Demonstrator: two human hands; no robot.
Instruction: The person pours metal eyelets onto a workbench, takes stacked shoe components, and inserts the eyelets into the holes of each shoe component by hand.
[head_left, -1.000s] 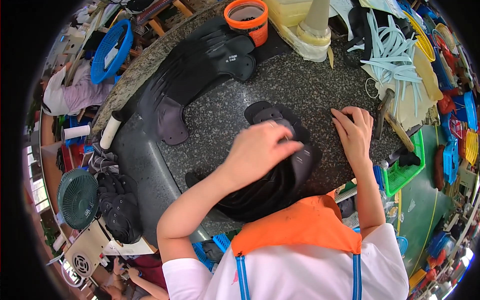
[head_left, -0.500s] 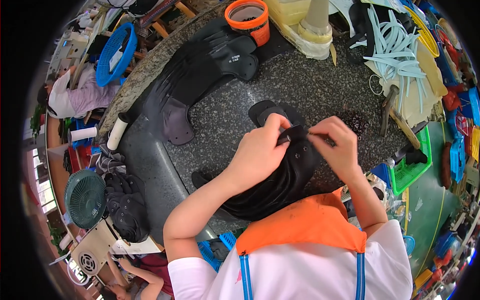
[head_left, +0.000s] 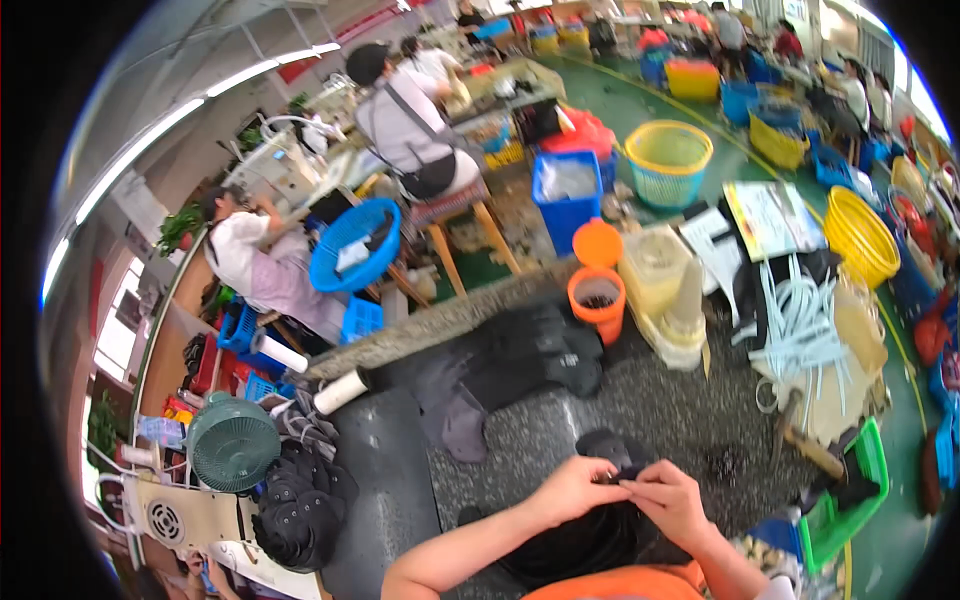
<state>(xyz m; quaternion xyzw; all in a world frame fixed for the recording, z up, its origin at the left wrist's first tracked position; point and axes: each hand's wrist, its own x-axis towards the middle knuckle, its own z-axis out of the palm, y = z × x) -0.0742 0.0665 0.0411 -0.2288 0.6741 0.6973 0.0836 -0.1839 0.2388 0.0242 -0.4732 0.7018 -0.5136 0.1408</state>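
Over the speckled grey stone worktop (head_left: 650, 420), the left hand (head_left: 575, 488) and right hand (head_left: 668, 500) are both pinching the soft, limp black fabric piece (head_left: 605, 455) at its near edge.

Dark speckled stone counter (head_left: 690, 410). On it: pile of black fabric pieces (head_left: 520, 365), orange cup (head_left: 597, 296), white strips (head_left: 805, 335), black piece (head_left: 605, 445) near edge.

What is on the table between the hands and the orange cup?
In the head view, a pile of black fabric pieces lies on the speckled table between the hands and the orange cup.
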